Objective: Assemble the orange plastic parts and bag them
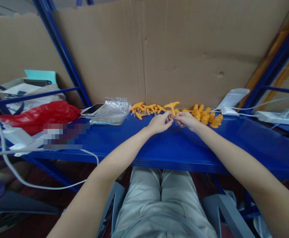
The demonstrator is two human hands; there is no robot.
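Both my hands meet over the blue shelf (159,145). My left hand (160,122) and my right hand (186,119) are closed in a pinch on one orange T-shaped plastic piece (172,106), which stands up between them. What the fingertips hold at its lower end is too small to make out. To the left lies a row of similar orange pieces with small metal springs (145,109). To the right sits a cluster of stubby orange parts (206,117).
A clear plastic bag (112,112) and a phone (93,109) lie left of the orange pieces. Further left are a red bag (39,116) and white cables (15,172). A white power strip (273,116) and white pouch (231,99) lie right. Cardboard (171,49) backs the shelf.
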